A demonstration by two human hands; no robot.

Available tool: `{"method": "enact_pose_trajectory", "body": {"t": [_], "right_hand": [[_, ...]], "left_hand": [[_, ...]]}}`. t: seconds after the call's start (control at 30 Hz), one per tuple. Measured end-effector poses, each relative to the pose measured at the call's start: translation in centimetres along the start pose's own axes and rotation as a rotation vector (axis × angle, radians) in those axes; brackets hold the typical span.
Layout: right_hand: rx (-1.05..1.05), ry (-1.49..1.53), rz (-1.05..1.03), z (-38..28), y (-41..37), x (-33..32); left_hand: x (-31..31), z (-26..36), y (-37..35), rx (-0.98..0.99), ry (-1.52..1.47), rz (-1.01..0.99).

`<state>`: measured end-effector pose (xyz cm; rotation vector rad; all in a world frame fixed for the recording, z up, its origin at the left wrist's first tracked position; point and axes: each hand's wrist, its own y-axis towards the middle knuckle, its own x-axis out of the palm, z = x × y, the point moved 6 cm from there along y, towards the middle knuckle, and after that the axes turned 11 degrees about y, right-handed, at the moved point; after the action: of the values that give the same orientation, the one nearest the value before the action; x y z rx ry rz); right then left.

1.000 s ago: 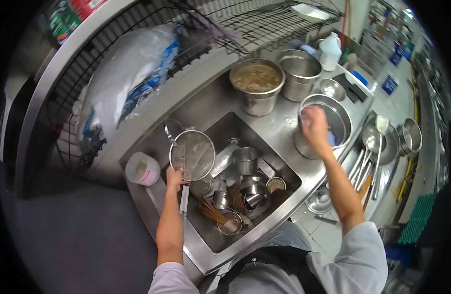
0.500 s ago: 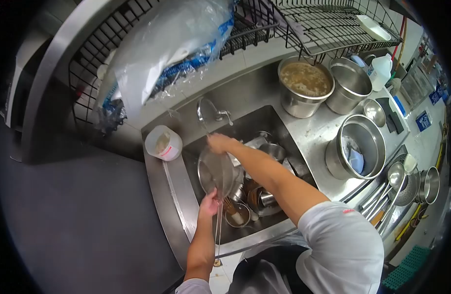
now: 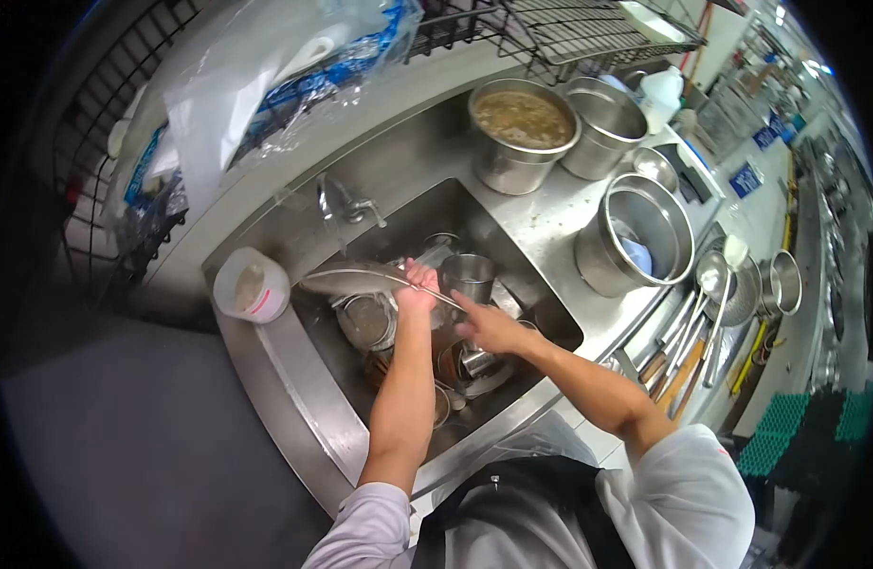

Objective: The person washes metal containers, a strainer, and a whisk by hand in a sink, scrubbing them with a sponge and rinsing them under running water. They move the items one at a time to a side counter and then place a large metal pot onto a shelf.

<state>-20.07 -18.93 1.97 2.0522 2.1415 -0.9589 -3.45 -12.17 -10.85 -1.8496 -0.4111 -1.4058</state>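
A round mesh strainer (image 3: pixel 353 278) is held over the sink (image 3: pixel 541 277), tilted nearly edge-on, below the faucet (image 3: pixel 337 204). My left hand (image 3: pixel 418 284) is closed around its handle close to the rim. My right hand (image 3: pixel 493 328) is closed at the handle farther along, index finger stretched along it; the fingers are slightly blurred. Under my hands, the sink holds a metal pot (image 3: pixel 468 273), a round metal container (image 3: pixel 365 321) and other metalware, partly hidden by my arms.
On the left ledge stands a white plastic tub (image 3: pixel 251 284). Right of the sink are a pot of brownish liquid (image 3: pixel 524 119), another deep pot (image 3: pixel 602 123) and a large pot with a blue thing inside (image 3: pixel 636 235). Ladles (image 3: pixel 711 275) lie farther right. A wire rack (image 3: pixel 588 28) hangs above.
The strainer has turned from upright to nearly flat, its handle swinging toward the right. My left hand has moved up to the rim; my right hand has left the rim for the handle.
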Motion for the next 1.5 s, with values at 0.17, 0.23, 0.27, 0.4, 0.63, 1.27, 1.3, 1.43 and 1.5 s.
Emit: {"method": "enact_pose_trajectory", "body": {"t": [0.17,0.23,0.27,0.4,0.63,1.27,1.3,1.43,1.5], "right_hand": [[-0.185,0.019,0.229,-0.8,-7.0,-5.3],[-0.373,-0.161,0.438,-0.8,-9.2,-5.9],[-0.355,-0.165,0.506,-0.9,-9.6,-6.0],[-0.263,-0.232,0.728,-0.7,-9.0,-6.6],[-0.142,-0.317,0.578,0.7,-10.3,-7.5],[0.401,0.257,1.873,30.3,-52.2,-11.3],[0.334,0.198,1.931,30.2,-51.5,-13.1],[0.445,0.232,1.874,34.4,-47.4,-20.9],[0.480,0.179,1.964,39.5,-44.9,-23.6]], "left_hand": [[3.1,-6.7,-3.8,-0.251,0.706,-0.185],[1.9,-6.7,-6.0,-0.294,1.154,-0.016],[-1.0,-5.9,-6.0,-0.423,1.250,0.019],[-6.5,-4.2,-7.2,-0.368,1.239,0.195],[-11.1,4.9,1.8,-0.502,0.575,0.139],[-7.7,8.9,-0.6,0.085,1.654,0.732],[-8.6,7.0,-2.5,-0.038,1.678,0.742],[-10.3,-0.5,-7.7,-0.307,1.890,0.653],[-10.3,-2.7,-9.4,-0.311,1.835,0.594]]}}
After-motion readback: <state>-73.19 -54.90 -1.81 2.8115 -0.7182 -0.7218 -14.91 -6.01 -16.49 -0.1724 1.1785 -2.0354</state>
